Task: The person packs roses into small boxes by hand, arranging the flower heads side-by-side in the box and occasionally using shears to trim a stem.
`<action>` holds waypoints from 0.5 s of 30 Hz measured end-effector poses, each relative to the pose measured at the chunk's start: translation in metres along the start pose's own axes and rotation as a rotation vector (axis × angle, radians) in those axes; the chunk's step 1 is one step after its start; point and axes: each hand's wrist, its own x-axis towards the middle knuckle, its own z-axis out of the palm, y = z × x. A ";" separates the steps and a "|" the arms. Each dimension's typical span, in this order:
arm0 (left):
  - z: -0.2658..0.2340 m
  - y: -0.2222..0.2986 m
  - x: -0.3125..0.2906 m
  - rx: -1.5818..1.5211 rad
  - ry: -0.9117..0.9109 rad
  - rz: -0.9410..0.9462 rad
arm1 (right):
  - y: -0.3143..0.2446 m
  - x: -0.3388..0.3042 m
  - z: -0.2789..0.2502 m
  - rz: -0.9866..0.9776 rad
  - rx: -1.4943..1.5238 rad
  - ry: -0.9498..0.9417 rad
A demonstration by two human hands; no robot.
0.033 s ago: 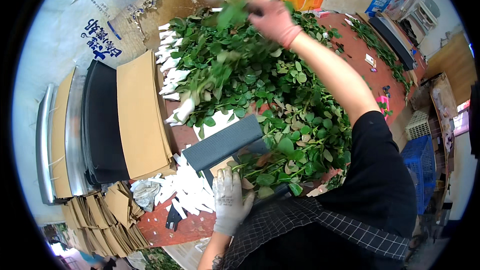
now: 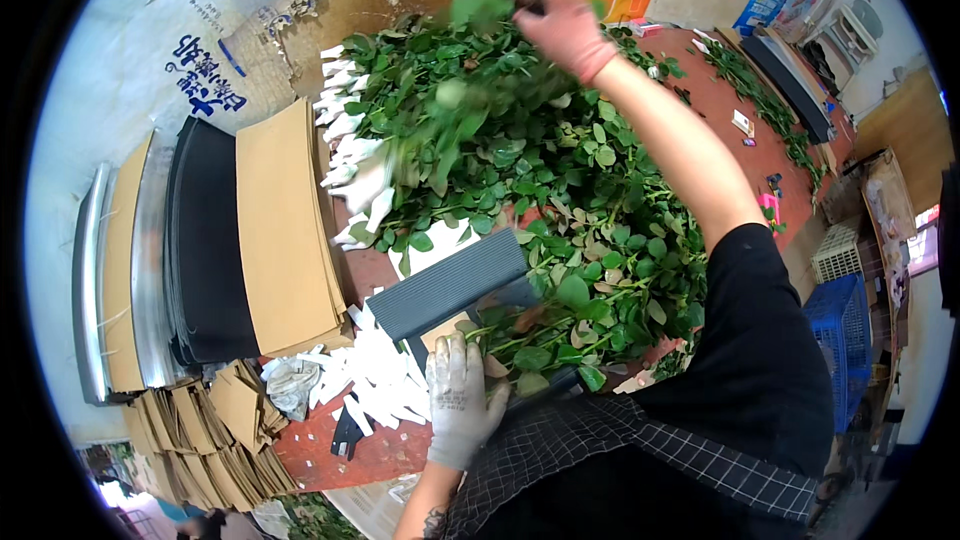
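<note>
My right hand, in a pink glove, is raised over the far part of a large heap of leafy flower stems. Its fingers close around a leafy flower stem, blurred by motion; the stem's top runs out at the upper edge. White sleeves cover the heads along the heap's left side. My left hand, in a grey-white glove, lies flat with fingers stretched at the near end of a small cardboard piece. Just beyond it lies a dark ridged board, with more leafy stems to its right.
Tall cardboard sheets and black sheets stand at the left. White paper strips lie scattered on the red table beside folded cardboard pieces. A blue crate stands at the right.
My right hand has shifted slightly right, still gripping the stem. The stem's white head has swung up and right toward the upper edge. My left hand stays in place.
</note>
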 end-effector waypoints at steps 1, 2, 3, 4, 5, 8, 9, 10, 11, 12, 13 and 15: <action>0.001 0.002 0.000 -0.011 -0.001 0.010 | 0.008 0.012 -0.031 0.010 -0.125 0.078; 0.000 0.002 0.000 -0.012 0.005 0.001 | 0.012 0.014 -0.034 -0.159 -0.208 0.213; -0.001 0.002 0.001 -0.029 0.004 -0.001 | 0.014 0.009 -0.027 -0.166 -0.202 0.210; -0.002 0.003 0.001 -0.047 0.003 -0.001 | 0.014 0.001 -0.019 -0.083 -0.233 0.061; -0.001 0.003 0.000 -0.046 0.007 -0.005 | 0.011 -0.006 -0.012 0.003 -0.266 -0.087; 0.001 0.002 0.003 -0.018 0.007 0.013 | -0.006 -0.027 0.038 -0.226 -0.532 -0.410; -0.002 0.003 0.003 -0.015 -0.004 -0.002 | -0.015 -0.039 0.061 -0.255 -0.487 -0.469; -0.003 0.002 0.002 -0.015 -0.022 -0.020 | -0.031 -0.048 0.075 -0.263 -0.445 -0.597; -0.002 0.003 0.002 -0.014 -0.020 -0.009 | -0.037 -0.059 0.091 -0.234 -0.406 -0.706; -0.003 0.002 0.002 -0.010 -0.018 -0.010 | -0.043 -0.069 0.108 -0.202 -0.373 -0.830; -0.003 0.001 0.002 -0.007 -0.017 -0.013 | -0.045 -0.076 0.124 -0.186 -0.397 -0.973; -0.006 0.002 0.006 -0.030 -0.039 -0.019 | -0.041 -0.082 0.132 -0.152 -0.339 -1.254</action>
